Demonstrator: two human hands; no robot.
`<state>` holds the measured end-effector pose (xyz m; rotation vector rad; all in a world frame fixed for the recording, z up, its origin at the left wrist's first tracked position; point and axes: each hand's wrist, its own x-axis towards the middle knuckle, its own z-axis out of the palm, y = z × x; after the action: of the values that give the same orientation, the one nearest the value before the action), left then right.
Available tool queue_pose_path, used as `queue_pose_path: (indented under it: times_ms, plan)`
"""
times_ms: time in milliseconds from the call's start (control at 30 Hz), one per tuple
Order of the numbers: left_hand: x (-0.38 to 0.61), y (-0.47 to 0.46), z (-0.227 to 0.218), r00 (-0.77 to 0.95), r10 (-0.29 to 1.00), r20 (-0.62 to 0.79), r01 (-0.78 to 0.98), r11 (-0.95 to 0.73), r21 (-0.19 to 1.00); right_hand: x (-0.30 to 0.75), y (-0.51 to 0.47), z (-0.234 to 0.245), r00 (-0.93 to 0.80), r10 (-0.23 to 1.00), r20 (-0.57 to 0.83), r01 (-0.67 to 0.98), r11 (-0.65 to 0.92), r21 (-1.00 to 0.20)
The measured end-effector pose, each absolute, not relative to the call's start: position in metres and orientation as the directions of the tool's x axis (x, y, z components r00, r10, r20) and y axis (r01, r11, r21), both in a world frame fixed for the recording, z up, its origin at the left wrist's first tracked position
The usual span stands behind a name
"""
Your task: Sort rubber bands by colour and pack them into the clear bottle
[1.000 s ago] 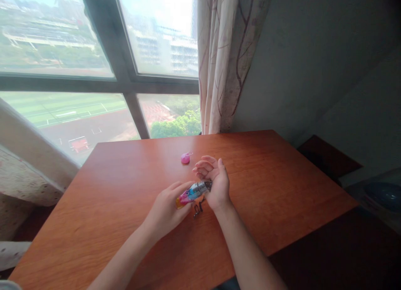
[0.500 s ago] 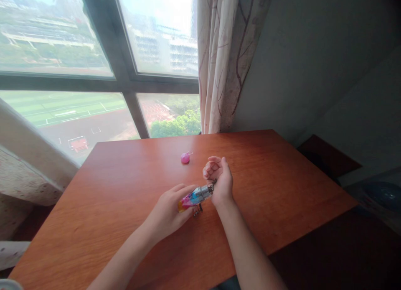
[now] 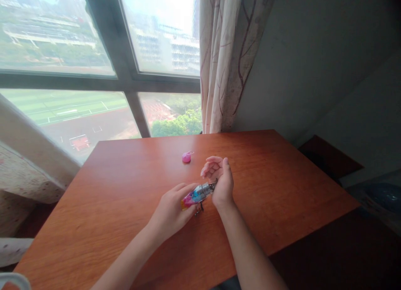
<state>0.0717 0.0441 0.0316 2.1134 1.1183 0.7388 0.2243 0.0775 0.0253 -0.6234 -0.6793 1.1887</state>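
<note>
My left hand (image 3: 171,208) grips a small clear bottle (image 3: 196,194) with pink, orange and blue contents and a silvery top. The bottle is tilted, its top pointing at my right hand (image 3: 220,181). That hand lies palm up on the table, fingers loosely curled, the bottle's top against the heel of the palm. A small dark clip or chain (image 3: 198,208) hangs under the bottle. A pink cap (image 3: 186,157) lies on the wooden table (image 3: 282,185) just beyond my hands.
A large window (image 3: 94,60) runs behind the table, with a patterned curtain (image 3: 228,60) at its right. A grey wall stands at the right. A dark low surface (image 3: 328,156) and a blue object (image 3: 384,196) lie right of the table.
My right hand's fingers curled in half a second ago and have loosened again slightly. The bottle has stayed in my left hand, shifted a little to the right.
</note>
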Motion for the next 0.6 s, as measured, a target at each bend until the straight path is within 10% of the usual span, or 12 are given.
queue_pose_path:
  times_ms: [267, 600]
  plan:
    - [0.071, 0.043, 0.026, 0.479, 0.846, 0.234, 0.501, -0.482, 0.719, 0.230, 0.070, 0.030, -0.050, 0.945, 0.324, -0.226, 0.306, -0.925]
    - [0.075, 0.045, 0.031, 0.421, 0.862, 0.284, 0.408, -0.459, 0.789, 0.228, 0.066, 0.038, -0.081, 0.921, 0.382, -0.181, 0.363, -0.914]
